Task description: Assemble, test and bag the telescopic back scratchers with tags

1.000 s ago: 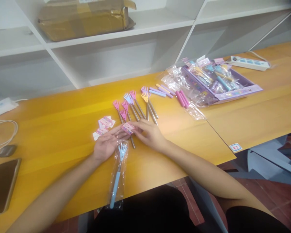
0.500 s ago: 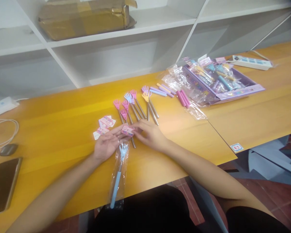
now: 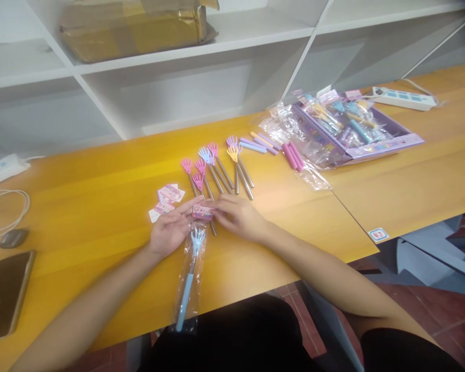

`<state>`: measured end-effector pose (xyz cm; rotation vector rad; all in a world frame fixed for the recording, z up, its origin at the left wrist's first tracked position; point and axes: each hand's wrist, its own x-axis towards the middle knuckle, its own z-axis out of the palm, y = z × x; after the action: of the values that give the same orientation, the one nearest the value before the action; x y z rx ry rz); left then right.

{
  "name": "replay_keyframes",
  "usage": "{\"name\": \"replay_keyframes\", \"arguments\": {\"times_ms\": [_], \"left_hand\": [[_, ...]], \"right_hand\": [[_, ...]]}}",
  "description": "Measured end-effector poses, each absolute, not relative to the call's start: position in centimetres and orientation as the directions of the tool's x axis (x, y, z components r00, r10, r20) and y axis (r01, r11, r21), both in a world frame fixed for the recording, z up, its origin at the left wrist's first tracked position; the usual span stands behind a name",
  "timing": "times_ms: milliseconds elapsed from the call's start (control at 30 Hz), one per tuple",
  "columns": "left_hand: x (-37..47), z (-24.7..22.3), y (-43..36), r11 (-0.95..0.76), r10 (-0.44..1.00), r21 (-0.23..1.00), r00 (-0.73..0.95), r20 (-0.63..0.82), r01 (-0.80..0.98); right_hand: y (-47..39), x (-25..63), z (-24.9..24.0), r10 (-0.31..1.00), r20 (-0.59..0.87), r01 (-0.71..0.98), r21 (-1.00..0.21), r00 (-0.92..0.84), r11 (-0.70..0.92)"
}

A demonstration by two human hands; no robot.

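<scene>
A pink printed header card (image 3: 202,212) sits between my two hands, at the top of a clear plastic bag. Inside that bag lies a blue back scratcher (image 3: 185,297) with a hand-shaped head, hanging towards me over the table's front edge. My left hand (image 3: 171,232) holds the card's left side, its fingers stretched out beneath and behind it. My right hand (image 3: 238,216) pinches the card's right side between thumb and fingers. Just beyond them, several unbagged back scratchers (image 3: 200,166) with bare metal rods lie on the table; my hands hide some rod ends. More printed cards (image 3: 170,194) lie beyond my left hand.
Coloured handle sleeves (image 3: 293,156) and loose clear bags lie to the right, against a purple display box (image 3: 387,150) of bagged scratchers. A power strip (image 3: 405,98) stands behind it. A phone (image 3: 8,294) lies at left. White shelves (image 3: 194,51) line the back.
The header card has turned slightly and shifted a little to the left between my fingers. My right hand has moved slightly with it; the bagged scratcher stays almost where it was.
</scene>
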<state>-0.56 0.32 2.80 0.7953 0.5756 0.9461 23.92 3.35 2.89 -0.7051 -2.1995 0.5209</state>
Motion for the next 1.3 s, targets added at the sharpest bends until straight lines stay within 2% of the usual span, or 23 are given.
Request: {"name": "replay_keyframes", "arguments": {"times_ms": [467,567,733,1100,1300], "left_hand": [[-0.6,3.1,0.4,0.321,0.884,0.808,0.461,-0.070,-0.494],[-0.6,3.0,0.4,0.327,0.885,0.804,0.460,-0.076,-0.497],[-0.3,2.7,0.1,0.278,0.880,0.848,0.474,-0.036,-0.450],[0.0,1.5,-0.6,0.019,0.877,0.975,0.472,0.091,-0.222],[0.3,1.6,-0.7,0.050,0.883,0.972,0.465,0.065,-0.231]], "right_hand": [[3.4,24.0,1.9,0.571,0.513,0.239,-0.573,-0.642,0.784],[3.1,24.0,2.2,0.629,0.480,0.288,-0.605,-0.612,0.742],[2.8,23.6,2.4,0.822,0.398,0.386,-0.741,-0.408,0.550],[3.5,23.9,2.7,0.852,0.371,0.376,-0.778,-0.370,0.503],[3.2,23.7,2.7,0.830,0.352,0.360,-0.777,-0.432,0.517]]}}
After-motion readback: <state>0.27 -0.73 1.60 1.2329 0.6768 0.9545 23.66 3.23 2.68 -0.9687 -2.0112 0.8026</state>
